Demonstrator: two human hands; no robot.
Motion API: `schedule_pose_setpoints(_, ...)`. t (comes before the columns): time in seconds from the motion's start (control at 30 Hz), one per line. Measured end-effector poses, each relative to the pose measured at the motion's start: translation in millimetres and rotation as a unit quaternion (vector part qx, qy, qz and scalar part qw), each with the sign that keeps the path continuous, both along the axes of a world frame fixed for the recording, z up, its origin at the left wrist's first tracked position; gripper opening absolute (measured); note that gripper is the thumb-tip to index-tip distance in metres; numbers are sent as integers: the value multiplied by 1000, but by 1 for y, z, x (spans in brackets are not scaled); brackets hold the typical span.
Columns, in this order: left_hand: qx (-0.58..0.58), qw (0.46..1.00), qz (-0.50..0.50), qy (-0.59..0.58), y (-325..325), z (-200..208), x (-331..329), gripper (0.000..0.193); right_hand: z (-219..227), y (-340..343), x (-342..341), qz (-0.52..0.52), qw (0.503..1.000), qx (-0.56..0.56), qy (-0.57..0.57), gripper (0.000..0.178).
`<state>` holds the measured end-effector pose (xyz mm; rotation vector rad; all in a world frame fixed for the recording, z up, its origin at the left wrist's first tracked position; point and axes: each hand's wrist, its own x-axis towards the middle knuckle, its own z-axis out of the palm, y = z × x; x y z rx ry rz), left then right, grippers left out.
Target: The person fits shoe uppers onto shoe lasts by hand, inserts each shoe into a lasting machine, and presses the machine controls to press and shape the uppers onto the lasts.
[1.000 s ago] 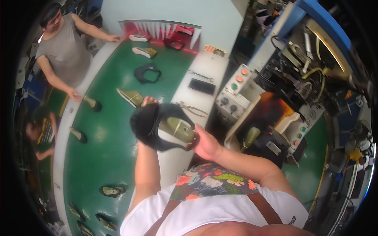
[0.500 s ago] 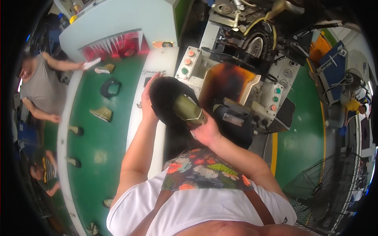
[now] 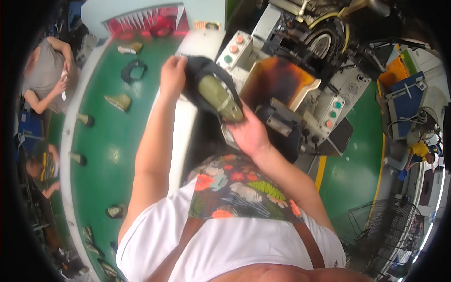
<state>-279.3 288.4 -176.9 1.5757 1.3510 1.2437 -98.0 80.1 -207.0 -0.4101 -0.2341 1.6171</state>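
In front of my chest I hold an olive-green shoe last (image 3: 220,98) with a black shoe upper (image 3: 195,77) around it. My left hand (image 3: 174,75) is closed on the far left edge of the upper, its fingers bunched together. The right hand (image 3: 249,132) cups the near end of the last, its palm turned up and its fingers partly hidden underneath. A pale strip crosses the last near that hand. The last lies tilted, with its near end toward the right.
A green conveyor belt (image 3: 105,164) on the left carries several lasts and a black upper (image 3: 134,70). Ahead right stands a machine with button panels (image 3: 333,110) and a stained amber tray (image 3: 300,101). A wire fan (image 3: 385,225) is at lower right. Co-workers stand beyond the belt.
My left hand has gone from supporting the upper's side to gripping its edge, and the last shows more fully. The co-worker at far left has drawn both hands together, away from the belt.
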Motion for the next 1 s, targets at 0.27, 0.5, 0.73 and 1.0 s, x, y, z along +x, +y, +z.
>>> schedule_pose_setpoints(0.27,-31,997,75,8,24,-45,2,36,-1,-4,-1,34,998,-47,-28,46)
schedule_pose_setpoints(0.5,-41,995,-73,-56,-5,-5,23,32,7,-29,16,94,977,-50,-186,52)
schedule_pose_setpoints(0.73,-60,969,-236,36,-87,54,92,30,34,-16,33,-24,947,8,-319,53)
schedule_pose_setpoints(1.0,-143,945,-294,6,-108,84,134,32,50,-32,69,-55,955,47,-286,55)
